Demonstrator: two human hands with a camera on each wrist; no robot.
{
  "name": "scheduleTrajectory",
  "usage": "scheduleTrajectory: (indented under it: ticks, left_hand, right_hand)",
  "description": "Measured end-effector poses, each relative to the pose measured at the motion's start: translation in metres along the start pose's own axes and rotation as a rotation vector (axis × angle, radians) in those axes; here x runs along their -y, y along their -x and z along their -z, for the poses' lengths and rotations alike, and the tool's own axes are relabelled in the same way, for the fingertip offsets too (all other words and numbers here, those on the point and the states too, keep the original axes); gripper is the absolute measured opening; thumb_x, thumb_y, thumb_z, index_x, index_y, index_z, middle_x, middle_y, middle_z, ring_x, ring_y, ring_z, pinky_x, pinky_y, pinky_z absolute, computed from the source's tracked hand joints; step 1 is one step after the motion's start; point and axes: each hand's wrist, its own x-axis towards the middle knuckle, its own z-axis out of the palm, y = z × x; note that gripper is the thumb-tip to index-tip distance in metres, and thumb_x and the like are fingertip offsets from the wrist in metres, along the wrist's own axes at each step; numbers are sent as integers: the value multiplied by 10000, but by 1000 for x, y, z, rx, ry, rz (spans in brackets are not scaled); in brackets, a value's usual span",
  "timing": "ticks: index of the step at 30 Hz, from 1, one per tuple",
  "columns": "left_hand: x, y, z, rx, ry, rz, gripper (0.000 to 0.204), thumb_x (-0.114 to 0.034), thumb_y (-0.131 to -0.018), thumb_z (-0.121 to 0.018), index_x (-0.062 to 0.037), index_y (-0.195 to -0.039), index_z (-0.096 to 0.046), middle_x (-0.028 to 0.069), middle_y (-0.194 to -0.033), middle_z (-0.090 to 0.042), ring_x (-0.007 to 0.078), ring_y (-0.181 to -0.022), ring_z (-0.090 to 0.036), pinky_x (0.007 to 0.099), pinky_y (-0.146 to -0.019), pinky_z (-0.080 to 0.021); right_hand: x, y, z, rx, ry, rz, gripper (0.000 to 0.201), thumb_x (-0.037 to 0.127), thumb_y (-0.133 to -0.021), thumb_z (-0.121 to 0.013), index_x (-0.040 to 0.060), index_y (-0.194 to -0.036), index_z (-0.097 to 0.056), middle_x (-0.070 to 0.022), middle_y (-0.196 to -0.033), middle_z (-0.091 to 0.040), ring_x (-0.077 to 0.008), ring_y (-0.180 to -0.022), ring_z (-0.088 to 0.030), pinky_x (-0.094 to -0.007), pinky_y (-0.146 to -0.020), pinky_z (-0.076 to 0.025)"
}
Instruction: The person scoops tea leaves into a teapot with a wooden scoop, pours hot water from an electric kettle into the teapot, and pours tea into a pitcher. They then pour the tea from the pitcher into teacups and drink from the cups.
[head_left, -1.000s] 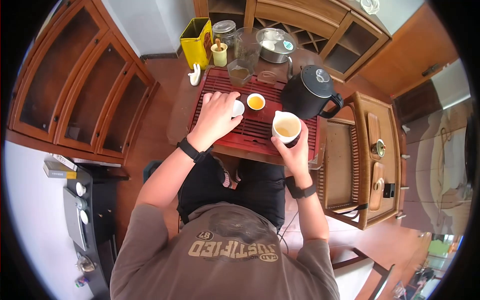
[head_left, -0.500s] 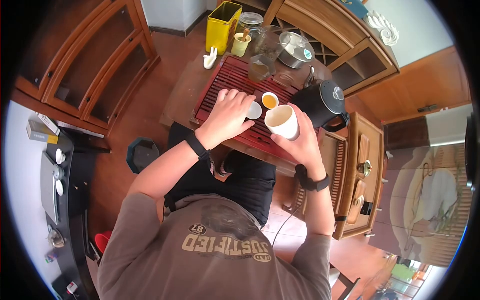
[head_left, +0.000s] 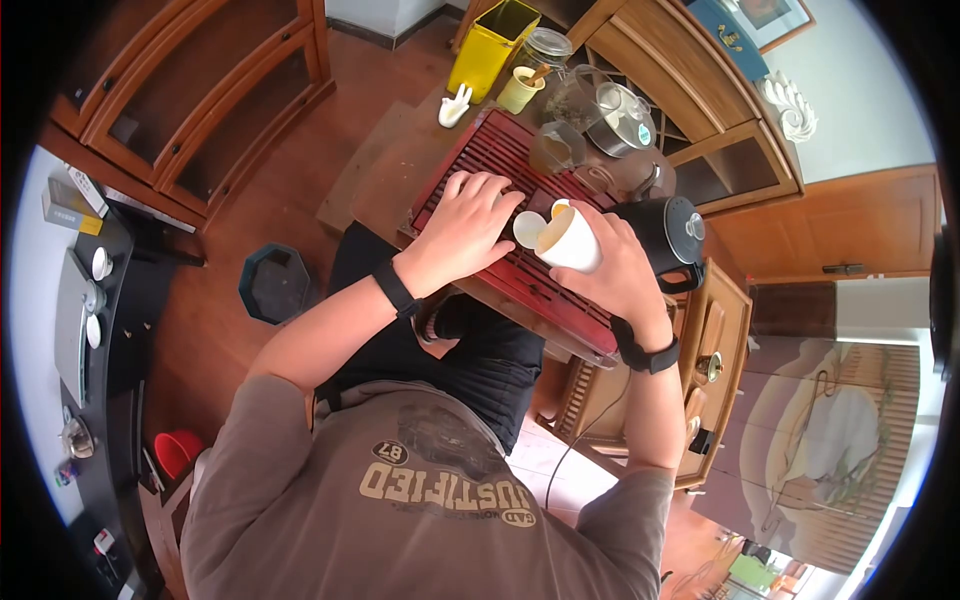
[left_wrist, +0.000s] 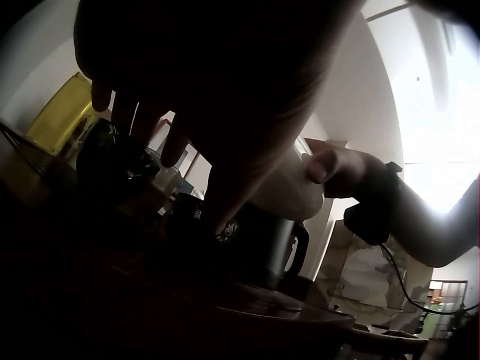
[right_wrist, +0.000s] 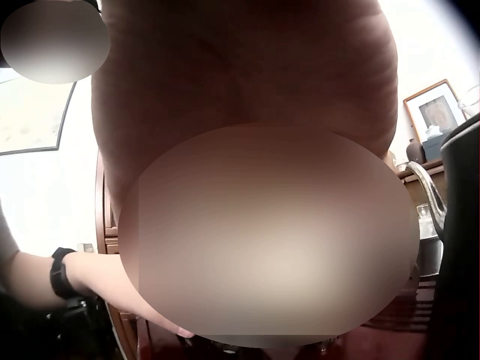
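Observation:
In the head view my right hand point(head_left: 626, 268) grips a white pitcher point(head_left: 574, 244) and holds it tipped to the left, its mouth close by a small white cup point(head_left: 528, 229). Behind the pitcher shows part of a second cup point(head_left: 560, 207) with amber liquid. My left hand point(head_left: 464, 224) is spread beside the white cup, palm down over the slatted red tray point(head_left: 480, 150). Its fingers point(left_wrist: 176, 142) hang fairly straight and apart in the dark left wrist view, with nothing held. A blurred patch covers most of the right wrist view.
A black kettle point(head_left: 672, 235) stands right of the tray. Along the far side are a glass pitcher point(head_left: 556, 148), a pot with a glass lid point(head_left: 620, 122), a yellow tin point(head_left: 490, 50), a small pale pot point(head_left: 520, 90) and a white figurine point(head_left: 455, 106).
My right hand has brought the pitcher left toward the white cup and tipped it further. The left hand stays beside that cup. The head view has turned.

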Motion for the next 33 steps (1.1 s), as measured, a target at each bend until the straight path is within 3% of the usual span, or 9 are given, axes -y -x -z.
scheduleTrajectory:
  ticks: [14,17,19,23,30,33]
  left_hand:
    - [8,7,1,3,11,25,655,-252,-782,-854,-28,-1336,-585,183,-1403,-529,360,-1328,-489,490,-1134,-356]
    - [8,8,2,3,17,33,659,-247,-778,-856,-30,-1337,-585,182,-1404,-530,359,-1330,-488,490,-1134,-356]
    - [9,8,2,-28,-14,13,656,-267,-766,-862,-23,-1317,-604,192,-1374,-560,347,-1294,-508,475,-1109,-374]
    - [5,5,2,-33,-16,8,657,-270,-765,-864,-16,-1312,-604,189,-1372,-559,347,-1300,-504,480,-1115,-366]
    - [1,2,4,-2,10,-3,660,-259,-773,-861,-27,-1323,-581,171,-1386,-540,346,-1325,-490,496,-1139,-334]
    - [-3,-4,2,17,19,-32,659,-263,-779,-859,-29,-1327,-575,150,-1355,-562,329,-1313,-500,492,-1136,-332]
  right_hand:
    - [8,-20,27,19,129,94,800,261,-666,-858,108,-1410,-609,-187,-1070,-649,-400,-1043,-628,-463,-962,-523]
    - [13,-23,38,65,136,34,819,266,-696,-854,148,-1456,-574,-177,-1150,-645,-398,-1132,-605,-465,-990,-503]
    - [15,-25,41,-15,148,109,792,259,-675,-854,107,-1412,-608,-185,-1069,-649,-403,-1034,-626,-464,-950,-524]
    - [7,-23,28,-41,101,131,788,262,-684,-854,84,-1409,-599,-189,-1074,-651,-407,-1040,-624,-470,-953,-521]
    - [-11,0,-4,0,-54,-24,824,297,-696,-864,39,-1416,-558,-229,-1232,-659,-439,-1159,-608,-478,-1021,-500]
    - [-19,15,-10,-81,-129,-73,882,277,-734,-872,21,-1483,-483,-221,-1312,-644,-396,-1238,-616,-448,-1065,-492]
